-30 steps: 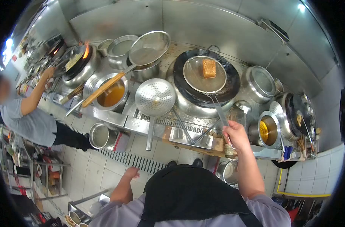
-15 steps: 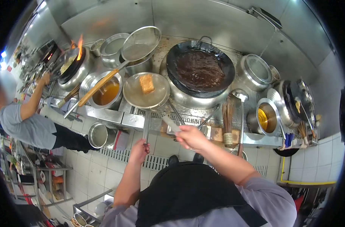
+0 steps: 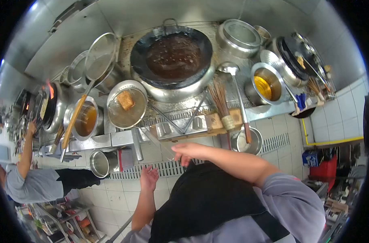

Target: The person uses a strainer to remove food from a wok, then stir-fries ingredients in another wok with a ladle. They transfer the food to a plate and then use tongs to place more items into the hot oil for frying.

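Note:
A mesh strainer (image 3: 128, 118) rests at the stove's front edge with a golden-brown fried block (image 3: 125, 100) in it. Its metal handle points down toward me. Below the handle's end is my left hand (image 3: 149, 178), fingers apart and holding nothing. My right hand (image 3: 190, 151) is to the right of the handle, its fingers closed at the end of a thin, pale, blurred utensil (image 3: 157, 142). That utensil slants up toward the strainer; its exact kind cannot be made out. Behind, a black wok (image 3: 138, 60) holds dark, bubbling liquid.
Left of the strainer stands a pot (image 3: 69, 123) of orange-brown liquid, with a wooden-handled strainer (image 3: 74, 119) across it. To the right are a bamboo brush (image 3: 220, 99), a ladle (image 3: 239, 97) and a pot (image 3: 252, 91) of yellow oil. A co-worker (image 3: 34, 182) stands at the far left.
My left hand has let go of the strainer's handle and dropped below it. My right hand has moved slightly left and lower with the utensil. The view has turned to the right.

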`<move>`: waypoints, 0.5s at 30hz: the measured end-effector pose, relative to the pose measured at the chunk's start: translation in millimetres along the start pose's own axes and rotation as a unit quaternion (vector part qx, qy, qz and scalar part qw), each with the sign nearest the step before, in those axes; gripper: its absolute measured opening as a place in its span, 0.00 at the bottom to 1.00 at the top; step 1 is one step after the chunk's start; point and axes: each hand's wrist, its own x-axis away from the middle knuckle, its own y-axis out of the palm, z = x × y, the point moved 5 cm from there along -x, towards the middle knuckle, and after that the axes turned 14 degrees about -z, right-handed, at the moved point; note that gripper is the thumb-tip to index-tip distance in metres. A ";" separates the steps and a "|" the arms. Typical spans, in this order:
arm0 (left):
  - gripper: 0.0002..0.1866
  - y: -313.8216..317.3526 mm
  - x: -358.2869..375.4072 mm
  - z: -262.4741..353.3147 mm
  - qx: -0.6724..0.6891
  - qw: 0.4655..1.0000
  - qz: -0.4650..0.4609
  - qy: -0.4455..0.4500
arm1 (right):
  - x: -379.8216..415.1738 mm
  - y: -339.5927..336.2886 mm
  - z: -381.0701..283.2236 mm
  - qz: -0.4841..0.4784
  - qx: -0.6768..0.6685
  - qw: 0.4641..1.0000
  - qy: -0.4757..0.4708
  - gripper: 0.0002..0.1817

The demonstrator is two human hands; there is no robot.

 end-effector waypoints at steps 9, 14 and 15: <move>0.15 31.5 -26.8 -111.0 -0.196 0.952 0.033 -0.234 | 202.4 -60.5 138.5 0.222 0.226 0.941 0.116 0.34; 0.16 127.9 -71.5 -187.0 -0.347 0.885 -0.073 -0.302 | 316.8 -82.4 249.7 0.353 0.237 0.894 0.141 0.32; 0.15 150.3 -79.8 -208.8 -0.384 0.866 -0.106 -0.302 | 342.8 -80.8 272.8 0.382 0.208 0.890 0.136 0.31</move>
